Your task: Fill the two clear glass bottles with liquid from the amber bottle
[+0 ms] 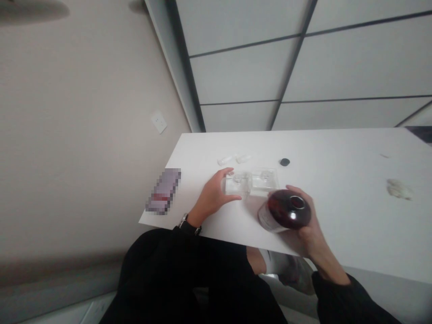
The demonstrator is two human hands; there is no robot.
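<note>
My left hand (213,196) is wrapped round a small clear glass (237,184) that stands on the white table (337,180). My right hand (308,225) grips a dark red bottle (284,210), open at the top and held a little above the table's near edge, just right of the glass. A small black cap (285,162) lies on the table behind the bottle. A clear plastic tray (266,179) sits right behind the glass.
Two small clear tubes (234,159) lie at the back left of the table. A blurred flat box (164,191) rests at the left end. A crumpled scrap (399,189) lies at the right. A wall with a socket (159,122) is at the left.
</note>
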